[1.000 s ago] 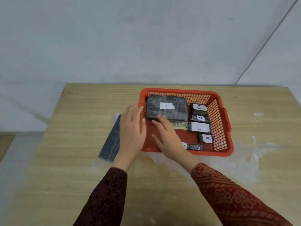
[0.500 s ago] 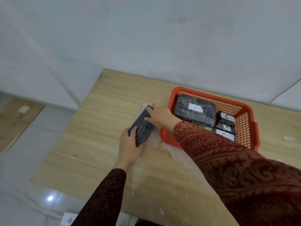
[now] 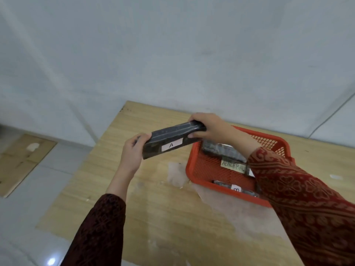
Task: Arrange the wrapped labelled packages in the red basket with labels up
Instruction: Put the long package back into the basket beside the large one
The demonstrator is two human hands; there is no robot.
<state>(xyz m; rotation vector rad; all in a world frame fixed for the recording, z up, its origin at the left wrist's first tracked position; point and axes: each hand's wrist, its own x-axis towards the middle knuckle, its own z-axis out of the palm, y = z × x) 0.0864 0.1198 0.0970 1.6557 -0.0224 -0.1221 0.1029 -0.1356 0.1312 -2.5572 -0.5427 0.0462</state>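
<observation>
Both hands, our left hand (image 3: pixel 132 152) and right hand (image 3: pixel 209 126), held the dark package (image 3: pixel 172 141) by its ends above the counter (image 3: pixel 153 208), label "A" (image 3: pixel 171 144) towards us, beside the red basket (image 3: pixel 192 162).

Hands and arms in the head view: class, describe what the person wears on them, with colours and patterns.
Both hands are bare: the left hand and right hand show no gloves. No rings or watch can be made out. Each arm wears a long sleeve ending near the wrist, dark maroon-red with an ornate woven-looking pattern: left sleeve, right sleeve. The right looks brighter red.
</observation>
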